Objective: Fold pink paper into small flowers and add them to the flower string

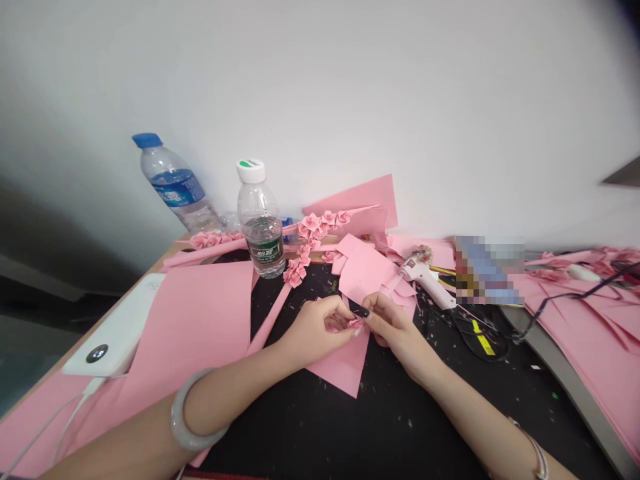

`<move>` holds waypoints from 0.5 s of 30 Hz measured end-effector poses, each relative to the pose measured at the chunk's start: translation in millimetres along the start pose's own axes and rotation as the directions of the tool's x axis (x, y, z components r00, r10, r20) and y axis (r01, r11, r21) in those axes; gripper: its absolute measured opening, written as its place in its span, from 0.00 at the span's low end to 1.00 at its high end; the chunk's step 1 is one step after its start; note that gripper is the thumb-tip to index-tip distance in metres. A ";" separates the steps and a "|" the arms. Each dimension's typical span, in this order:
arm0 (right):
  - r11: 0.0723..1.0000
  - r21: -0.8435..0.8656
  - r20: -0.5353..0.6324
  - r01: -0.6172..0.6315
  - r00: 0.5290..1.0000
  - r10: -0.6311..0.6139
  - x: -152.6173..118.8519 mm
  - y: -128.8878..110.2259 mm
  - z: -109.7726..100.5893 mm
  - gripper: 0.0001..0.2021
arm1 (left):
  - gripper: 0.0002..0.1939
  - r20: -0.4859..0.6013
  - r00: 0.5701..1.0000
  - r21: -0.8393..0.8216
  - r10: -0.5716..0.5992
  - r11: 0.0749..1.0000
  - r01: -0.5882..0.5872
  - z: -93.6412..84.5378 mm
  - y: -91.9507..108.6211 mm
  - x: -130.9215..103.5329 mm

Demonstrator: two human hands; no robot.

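Between both hands is a small pink paper flower, partly hidden by the fingers. My left hand pinches it from the left, with thumb and fingers closed. From the other side, my right hand grips it between thumb and fingertips, a dark nail showing. Beneath them lies a pink paper sheet. Just behind is a pile of cut pink paper pieces. A paper stem with pink flowers passes to the left of my left hand, and another flowered stem lies farther back.
A white glue gun lies right of the paper pile, near a black cord with a yellow tag. Two water bottles, one green-labelled and one blue-labelled, stand at the back left. A white power bank rests on pink sheets.
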State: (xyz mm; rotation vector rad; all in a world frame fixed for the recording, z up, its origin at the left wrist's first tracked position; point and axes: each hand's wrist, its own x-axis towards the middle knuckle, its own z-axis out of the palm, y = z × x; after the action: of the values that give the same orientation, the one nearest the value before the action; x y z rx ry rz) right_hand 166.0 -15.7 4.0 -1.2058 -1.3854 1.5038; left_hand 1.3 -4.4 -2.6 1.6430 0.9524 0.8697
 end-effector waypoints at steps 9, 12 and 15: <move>0.974 -0.205 0.008 0.094 0.996 -0.094 0.0 6.7 4.7 0.07 | 0.18 0.068 0.997 -0.028 -0.035 0.999 0.037 1.2 8.4 -3.8; 0.981 -0.172 0.035 0.090 0.996 -0.086 -1.3 6.6 5.3 0.05 | 0.18 0.071 0.997 0.027 -0.009 1.000 0.007 2.1 10.1 -4.5; 0.987 -0.126 0.058 0.094 0.994 -0.088 -3.2 7.2 5.7 0.03 | 0.19 0.054 0.998 0.055 0.013 0.998 -0.016 2.9 10.3 -5.0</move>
State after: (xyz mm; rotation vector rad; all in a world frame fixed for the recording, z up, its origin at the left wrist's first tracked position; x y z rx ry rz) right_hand 161.9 -21.3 -2.8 -1.1715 -1.5721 1.4095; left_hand 3.5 -11.9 6.2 1.7146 0.9362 0.8119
